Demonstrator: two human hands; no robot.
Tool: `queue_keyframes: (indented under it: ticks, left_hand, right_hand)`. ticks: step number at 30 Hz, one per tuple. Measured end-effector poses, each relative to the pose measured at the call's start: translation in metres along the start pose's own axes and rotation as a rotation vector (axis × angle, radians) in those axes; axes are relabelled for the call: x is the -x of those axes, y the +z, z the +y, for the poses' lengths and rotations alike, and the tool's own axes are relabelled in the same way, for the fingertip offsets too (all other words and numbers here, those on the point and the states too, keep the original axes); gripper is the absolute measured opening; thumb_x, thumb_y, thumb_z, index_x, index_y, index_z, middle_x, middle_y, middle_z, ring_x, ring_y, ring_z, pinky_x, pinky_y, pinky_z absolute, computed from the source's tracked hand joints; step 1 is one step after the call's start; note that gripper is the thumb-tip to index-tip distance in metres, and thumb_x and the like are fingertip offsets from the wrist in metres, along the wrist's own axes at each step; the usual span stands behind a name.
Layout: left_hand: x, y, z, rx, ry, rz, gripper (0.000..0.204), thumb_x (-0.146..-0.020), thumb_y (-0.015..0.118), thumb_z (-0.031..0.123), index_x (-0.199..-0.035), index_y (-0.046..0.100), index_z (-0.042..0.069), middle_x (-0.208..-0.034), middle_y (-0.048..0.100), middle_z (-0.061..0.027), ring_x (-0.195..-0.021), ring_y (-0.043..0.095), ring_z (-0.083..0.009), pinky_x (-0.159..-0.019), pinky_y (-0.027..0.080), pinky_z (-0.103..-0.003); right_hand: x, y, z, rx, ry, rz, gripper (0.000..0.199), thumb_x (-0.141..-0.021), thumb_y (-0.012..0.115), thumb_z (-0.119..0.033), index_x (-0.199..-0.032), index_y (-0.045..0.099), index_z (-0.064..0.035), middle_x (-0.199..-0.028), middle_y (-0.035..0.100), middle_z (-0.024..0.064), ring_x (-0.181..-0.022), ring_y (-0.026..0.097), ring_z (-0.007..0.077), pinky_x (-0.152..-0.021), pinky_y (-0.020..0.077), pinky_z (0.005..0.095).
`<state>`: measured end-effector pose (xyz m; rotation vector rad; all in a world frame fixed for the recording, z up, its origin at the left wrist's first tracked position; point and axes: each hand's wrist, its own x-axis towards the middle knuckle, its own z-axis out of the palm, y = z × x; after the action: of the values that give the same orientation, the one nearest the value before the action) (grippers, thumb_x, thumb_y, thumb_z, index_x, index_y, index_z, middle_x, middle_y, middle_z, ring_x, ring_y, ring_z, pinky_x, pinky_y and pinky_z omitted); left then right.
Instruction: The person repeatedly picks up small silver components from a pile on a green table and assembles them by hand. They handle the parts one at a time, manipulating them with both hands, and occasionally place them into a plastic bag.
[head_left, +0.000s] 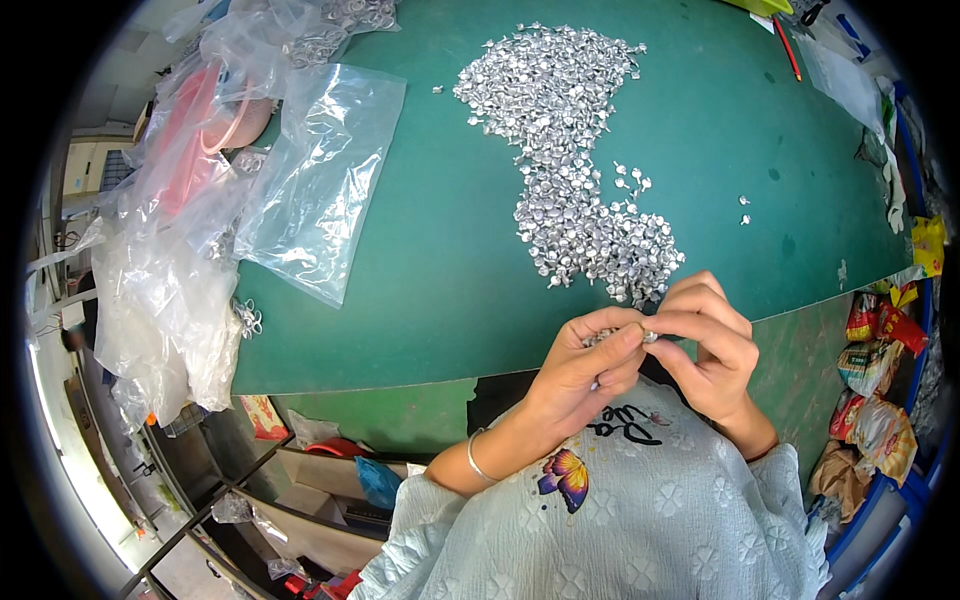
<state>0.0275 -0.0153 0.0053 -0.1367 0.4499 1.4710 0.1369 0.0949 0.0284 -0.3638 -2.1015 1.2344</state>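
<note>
At the near edge of a green-topped desk, a person's left hand curls around several small, round-headed silver metal pieces, while the right hand pinches one between thumb and forefinger, its fingertips meeting the left's. From the hands, a long silver heap of similar pieces begins just past the fingers and runs toward 11 o'clock. Green surface gives room between heap and flat, clear plastic bag at 10 o'clock, and toward the desk's right edge at 2.
</note>
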Motion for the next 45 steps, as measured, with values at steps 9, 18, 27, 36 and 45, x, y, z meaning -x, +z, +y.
queue_keyframes:
  ticks: [9,18,27,36,45]
  left_hand:
    - [0.001,0.001,-0.001,-0.048,0.032,0.008,0.013,-0.087,0.056,0.012,-0.096,0.059,0.003,-0.06,0.042,0.0045,-0.051,0.032,-0.0024,-0.045,0.025,-0.018]
    - [0.0,0.0,-0.002,-0.077,0.051,0.025,0.013,-0.087,0.056,0.013,-0.096,0.059,0.003,-0.06,0.042,0.0046,-0.051,0.031,-0.0026,-0.045,0.024,-0.018]
    - [0.002,0.004,-0.003,-0.395,0.313,0.188,0.01,-0.082,0.062,0.01,-0.087,0.063,0.001,-0.068,0.053,0.0023,-0.054,0.037,-0.0016,-0.046,0.027,-0.018]
    - [0.002,0.005,-0.001,-0.514,0.355,0.219,0.007,-0.082,0.061,0.007,-0.083,0.061,0.0,-0.069,0.053,0.0022,-0.056,0.038,-0.0018,-0.048,0.029,-0.017]
    - [-0.004,-0.013,0.0,-0.058,0.087,0.039,0.023,-0.089,0.05,0.024,-0.079,0.048,0.003,-0.066,0.044,-0.0023,-0.049,0.033,-0.0072,-0.043,0.026,-0.02]
  right_hand:
    - [0.001,0.0,-0.001,-0.016,0.008,0.0,0.023,-0.062,0.068,0.006,-0.084,0.064,0.0028,-0.077,0.058,0.0106,-0.071,0.053,0.0233,-0.06,0.0426,0.0307]
    - [0.001,-0.001,0.0,-0.023,0.028,-0.003,0.024,-0.062,0.068,0.006,-0.085,0.064,0.0022,-0.078,0.058,0.0105,-0.071,0.053,0.0231,-0.061,0.0427,0.0306]
    - [0.002,-0.002,0.001,-0.025,0.065,0.007,0.023,-0.062,0.069,0.004,-0.084,0.063,0.0017,-0.079,0.059,0.0106,-0.072,0.054,0.0227,-0.062,0.0426,0.0308]
    - [0.003,0.0,0.004,-0.057,0.128,-0.015,0.017,-0.064,0.069,0.002,-0.08,0.061,0.0017,-0.078,0.059,0.0102,-0.073,0.054,0.0221,-0.064,0.0422,0.03]
    - [-0.005,-0.002,0.055,0.288,0.304,0.1,0.013,-0.072,0.063,-0.002,-0.084,0.061,0.0016,-0.081,0.059,0.0099,-0.074,0.052,0.0234,-0.068,0.0418,0.0305]
